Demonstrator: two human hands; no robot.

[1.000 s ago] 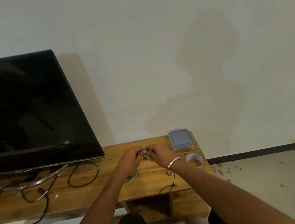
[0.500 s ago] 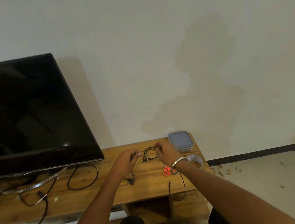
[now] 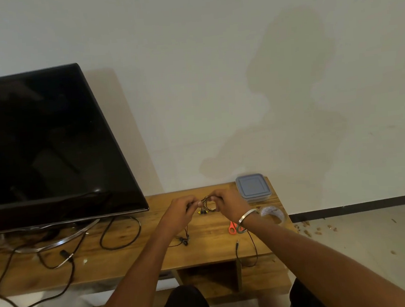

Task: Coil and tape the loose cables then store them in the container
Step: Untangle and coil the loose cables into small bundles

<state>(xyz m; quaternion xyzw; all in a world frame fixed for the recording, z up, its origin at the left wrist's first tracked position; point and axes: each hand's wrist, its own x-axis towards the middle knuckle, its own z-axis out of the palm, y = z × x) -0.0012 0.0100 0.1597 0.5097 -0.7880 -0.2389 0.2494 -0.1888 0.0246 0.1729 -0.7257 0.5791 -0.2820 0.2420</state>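
Television (image 3: 43, 151) fills the left of my view, dark-screened, standing on its curved metal foot (image 3: 58, 239) at the left end of the wooden tabletop (image 3: 122, 261). Black power cables (image 3: 120, 235) loop loosely over the wood in front of it, one trailing off the front edge. Moving right, my left hand (image 3: 181, 214) pinches one side of a small coil of thin black cable (image 3: 206, 202), fingers curled round it, held just above the tabletop near its back edge. My right hand (image 3: 227, 203) pinches the other side of the same coil, and a metal bangle (image 3: 246, 219) sits on that wrist. Below the left hand, the earbud end of the cable (image 3: 184, 240) lies on the wood; beneath my right forearm the plug end (image 3: 237, 243) rests near the front edge, with a slack loop hanging over it. Orange-handled scissors (image 3: 233, 228) lie just beside my right wrist. Further right is a roll of clear tape (image 3: 272, 213), and behind it, at the back right corner, the container (image 3: 253, 190) stands with its grey lid on.
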